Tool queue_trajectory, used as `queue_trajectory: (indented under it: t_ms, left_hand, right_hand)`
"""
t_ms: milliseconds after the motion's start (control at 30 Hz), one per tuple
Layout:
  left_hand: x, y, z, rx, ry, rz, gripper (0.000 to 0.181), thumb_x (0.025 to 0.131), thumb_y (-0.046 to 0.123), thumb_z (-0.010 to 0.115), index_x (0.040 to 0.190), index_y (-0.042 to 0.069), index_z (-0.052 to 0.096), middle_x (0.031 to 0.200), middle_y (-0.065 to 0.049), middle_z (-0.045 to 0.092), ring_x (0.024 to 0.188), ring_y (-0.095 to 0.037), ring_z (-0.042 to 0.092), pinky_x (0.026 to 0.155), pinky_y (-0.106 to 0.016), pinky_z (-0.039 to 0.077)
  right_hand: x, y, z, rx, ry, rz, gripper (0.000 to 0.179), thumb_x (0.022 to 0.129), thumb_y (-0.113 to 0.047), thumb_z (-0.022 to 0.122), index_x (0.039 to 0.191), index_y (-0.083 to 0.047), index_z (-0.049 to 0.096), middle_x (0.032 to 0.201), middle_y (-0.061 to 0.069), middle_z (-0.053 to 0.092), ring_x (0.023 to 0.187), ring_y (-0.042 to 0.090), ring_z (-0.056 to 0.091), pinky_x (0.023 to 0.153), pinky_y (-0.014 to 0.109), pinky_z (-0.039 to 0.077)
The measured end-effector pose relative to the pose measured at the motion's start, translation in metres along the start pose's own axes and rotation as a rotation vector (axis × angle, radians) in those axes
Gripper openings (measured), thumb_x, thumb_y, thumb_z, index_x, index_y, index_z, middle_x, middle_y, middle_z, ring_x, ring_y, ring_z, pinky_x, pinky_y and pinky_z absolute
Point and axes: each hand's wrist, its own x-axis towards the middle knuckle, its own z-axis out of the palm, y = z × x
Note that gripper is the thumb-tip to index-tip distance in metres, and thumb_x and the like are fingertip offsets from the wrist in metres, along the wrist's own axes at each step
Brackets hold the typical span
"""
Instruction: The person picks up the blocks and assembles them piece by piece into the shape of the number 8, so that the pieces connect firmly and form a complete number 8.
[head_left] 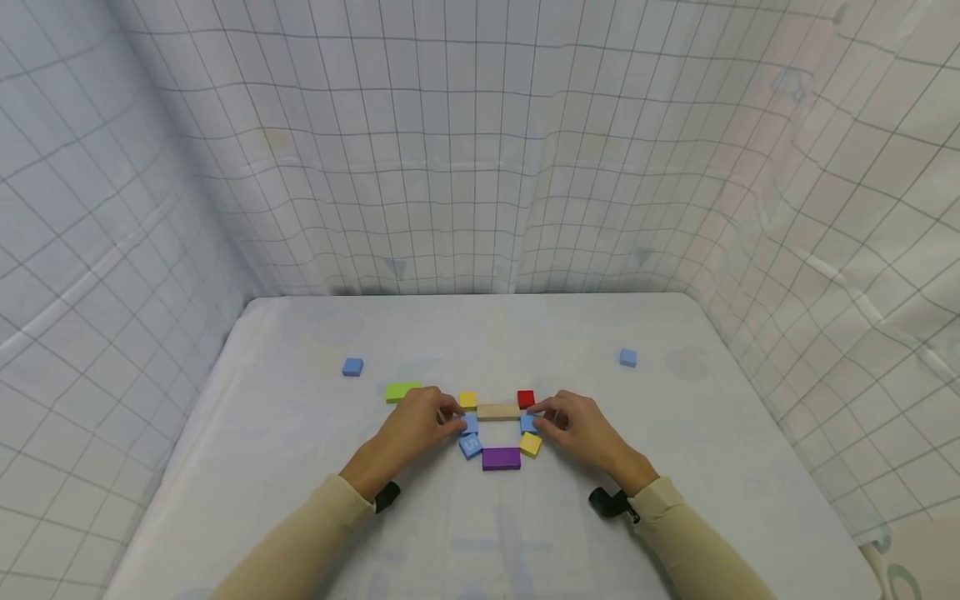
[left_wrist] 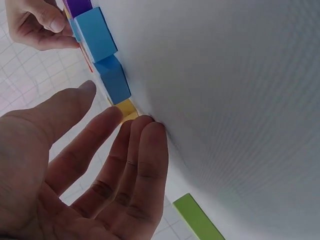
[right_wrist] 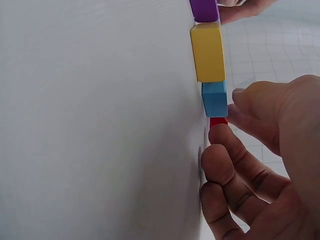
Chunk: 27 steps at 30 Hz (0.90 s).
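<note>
Several toy blocks lie in a ring on the white table. My left hand (head_left: 422, 418) is at the ring's left side, fingertips right at a blue block (left_wrist: 114, 80), with thumb and fingers apart. My right hand (head_left: 581, 423) reaches in from the other side. Its thumb and index fingertips are at another blue block (right_wrist: 215, 100), the other fingers loosely bent. A wooden block (head_left: 498, 412) spans the far side between a yellow block (head_left: 468, 400) and a red block (head_left: 526, 398). Nearer are a tilted blue block (head_left: 470, 447), a tilted yellow block (head_left: 531, 444) and a purple block (head_left: 501, 459).
A green block (head_left: 401, 391) lies just beyond my left hand. Farther back are a loose blue block (head_left: 352, 367) on the left and one more blue block (head_left: 628, 357) on the right. Gridded white curtains (head_left: 480, 167) surround the table's back and sides.
</note>
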Motion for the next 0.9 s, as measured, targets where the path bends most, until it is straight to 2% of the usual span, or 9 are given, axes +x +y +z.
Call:
queue_trajectory:
  t_ms: [167, 400, 733, 900]
  left_hand:
    - [0.001, -0.001, -0.006, -0.017, 0.034, -0.013, 0.012, 0.103, 0.022, 0.092, 0.106, 0.010, 0.090, 0.100, -0.002, 0.081, 0.089, -0.014, 0.072, 0.087, -0.037, 0.068]
    - [0.013, -0.005, -0.011, -0.035, 0.061, -0.001, 0.023, 0.105, 0.020, 0.090, 0.122, 0.005, 0.087, 0.105, -0.008, 0.081, 0.093, -0.017, 0.075, 0.090, -0.039, 0.069]
    - [0.029, -0.017, -0.005, -0.062, 0.033, 0.019, 0.020, 0.104, 0.019, 0.090, 0.118, 0.006, 0.088, 0.103, -0.007, 0.082, 0.095, -0.018, 0.076, 0.091, -0.040, 0.069]
    - [0.040, -0.037, 0.008, -0.040, 0.053, 0.084, 0.019, 0.103, 0.022, 0.091, 0.116, 0.008, 0.089, 0.099, -0.006, 0.081, 0.089, -0.018, 0.073, 0.082, -0.034, 0.065]
  right_hand:
    - [-0.001, 0.000, -0.008, -0.029, 0.060, -0.006, 0.025, 0.107, -0.016, 0.087, 0.131, -0.014, 0.087, 0.105, -0.002, 0.079, 0.089, 0.007, 0.064, 0.082, 0.023, 0.060]
    - [0.001, 0.019, -0.029, -0.067, 0.148, 0.025, 0.027, 0.106, -0.014, 0.087, 0.133, -0.012, 0.087, 0.104, 0.000, 0.080, 0.090, 0.010, 0.067, 0.083, 0.024, 0.061]
    - [0.006, 0.058, -0.062, -0.094, 0.297, 0.026, 0.021, 0.107, -0.006, 0.083, 0.128, -0.005, 0.087, 0.104, 0.012, 0.081, 0.083, 0.017, 0.070, 0.076, 0.027, 0.057]
    - [0.009, 0.071, -0.075, -0.108, 0.344, 0.044, 0.021, 0.108, -0.005, 0.082, 0.128, -0.004, 0.087, 0.108, 0.017, 0.079, 0.085, 0.022, 0.068, 0.076, 0.028, 0.054]
